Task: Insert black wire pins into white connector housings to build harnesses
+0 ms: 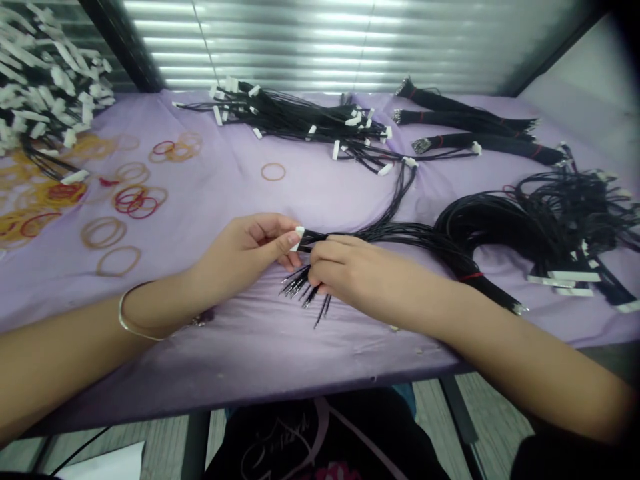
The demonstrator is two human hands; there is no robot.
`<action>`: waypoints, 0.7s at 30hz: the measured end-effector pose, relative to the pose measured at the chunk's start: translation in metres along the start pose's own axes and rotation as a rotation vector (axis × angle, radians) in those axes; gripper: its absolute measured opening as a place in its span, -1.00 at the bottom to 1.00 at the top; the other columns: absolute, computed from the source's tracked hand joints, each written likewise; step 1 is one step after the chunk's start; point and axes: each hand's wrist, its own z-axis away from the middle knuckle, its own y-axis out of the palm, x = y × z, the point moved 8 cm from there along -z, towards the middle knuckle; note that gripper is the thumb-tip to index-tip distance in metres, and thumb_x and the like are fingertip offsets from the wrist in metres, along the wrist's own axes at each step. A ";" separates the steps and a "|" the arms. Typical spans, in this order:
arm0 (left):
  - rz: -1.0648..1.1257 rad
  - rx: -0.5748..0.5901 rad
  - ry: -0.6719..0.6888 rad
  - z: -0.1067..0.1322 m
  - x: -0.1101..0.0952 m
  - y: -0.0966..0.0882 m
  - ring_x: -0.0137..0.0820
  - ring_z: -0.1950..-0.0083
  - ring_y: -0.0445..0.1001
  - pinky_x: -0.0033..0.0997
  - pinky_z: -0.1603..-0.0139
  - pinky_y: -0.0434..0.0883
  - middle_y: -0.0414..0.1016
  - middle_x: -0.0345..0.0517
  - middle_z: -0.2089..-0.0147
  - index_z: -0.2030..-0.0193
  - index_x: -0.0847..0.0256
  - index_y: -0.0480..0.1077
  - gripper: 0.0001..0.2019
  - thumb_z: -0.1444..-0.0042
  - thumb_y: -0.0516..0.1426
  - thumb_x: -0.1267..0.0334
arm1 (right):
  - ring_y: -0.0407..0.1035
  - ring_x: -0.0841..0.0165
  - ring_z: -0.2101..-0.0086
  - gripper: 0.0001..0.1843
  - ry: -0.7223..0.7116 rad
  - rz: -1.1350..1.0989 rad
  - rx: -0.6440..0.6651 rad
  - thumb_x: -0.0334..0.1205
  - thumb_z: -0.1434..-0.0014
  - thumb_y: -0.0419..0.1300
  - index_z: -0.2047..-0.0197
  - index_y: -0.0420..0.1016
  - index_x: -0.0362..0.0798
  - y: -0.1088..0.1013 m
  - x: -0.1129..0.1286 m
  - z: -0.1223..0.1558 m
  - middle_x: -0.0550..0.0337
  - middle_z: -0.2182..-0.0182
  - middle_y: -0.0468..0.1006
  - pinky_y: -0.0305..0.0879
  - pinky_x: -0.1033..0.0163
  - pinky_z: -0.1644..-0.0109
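Note:
My left hand pinches a small white connector housing between thumb and fingers. Several black wires run out of the housing towards my right hand. The fingers of my right hand are closed on black wires right beside the connector. Below those fingers a fan of loose wire ends with bare metal terminals sticks out to the lower left. Which single wire the right fingertips hold is hidden. The wires trail right into a thick curved bundle, tied with a red band.
Rubber bands in yellow and red lie scattered at the left. White connectors are heaped at the upper left. A pile of connectored black wires lies at the back, with tied bundles to its right. A purple cloth covers the table.

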 end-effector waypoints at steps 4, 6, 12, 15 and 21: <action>0.007 -0.003 -0.009 0.000 0.001 0.000 -0.45 0.43 0.51 -0.51 0.32 0.49 0.52 -0.17 0.49 0.27 0.29 0.46 -0.70 -0.11 0.23 0.04 | 0.29 0.23 0.13 -0.79 0.010 0.029 0.055 -0.43 -0.29 0.02 0.16 0.49 -0.22 0.004 0.002 0.002 -0.01 0.16 0.45 0.26 0.05 -0.05; 0.010 -0.018 -0.008 0.000 0.000 -0.001 -0.46 0.43 0.51 -0.52 0.33 0.48 0.51 -0.18 0.49 0.27 0.30 0.46 -0.71 -0.11 0.24 0.05 | 0.28 0.21 0.13 -0.77 0.011 0.022 0.046 -0.44 -0.30 -0.02 0.17 0.47 -0.23 0.004 0.003 0.003 -0.04 0.15 0.44 0.25 0.04 -0.04; 0.065 -0.062 0.002 0.005 -0.006 0.001 -0.49 0.46 0.49 -0.57 0.37 0.47 0.50 -0.21 0.50 0.29 0.27 0.44 -0.83 -0.18 0.20 0.18 | 0.35 0.38 0.26 -0.87 0.180 -0.279 -0.115 -0.41 -0.28 0.05 0.23 0.42 -0.14 -0.017 -0.008 0.003 0.15 0.29 0.50 0.27 0.26 0.14; 0.173 -0.005 -0.053 0.009 -0.003 0.008 -0.50 0.41 0.51 -0.60 0.32 0.47 0.51 -0.20 0.45 0.31 0.28 0.43 -0.82 -0.22 0.17 0.20 | 0.42 0.45 0.26 -0.89 0.271 -0.437 -0.162 -0.38 -0.26 0.10 0.23 0.46 -0.11 -0.024 -0.014 0.004 0.23 0.28 0.57 0.28 0.34 0.15; 0.267 0.016 -0.126 0.017 0.005 0.016 -0.52 0.37 0.47 -0.58 0.26 0.45 0.47 -0.18 0.40 0.25 0.29 0.39 -0.84 -0.25 0.13 0.22 | 0.43 0.51 0.36 -0.87 0.341 -0.578 -0.219 -0.26 -0.23 0.17 0.30 0.53 -0.08 -0.030 -0.019 0.008 0.27 0.33 0.59 0.26 0.42 0.31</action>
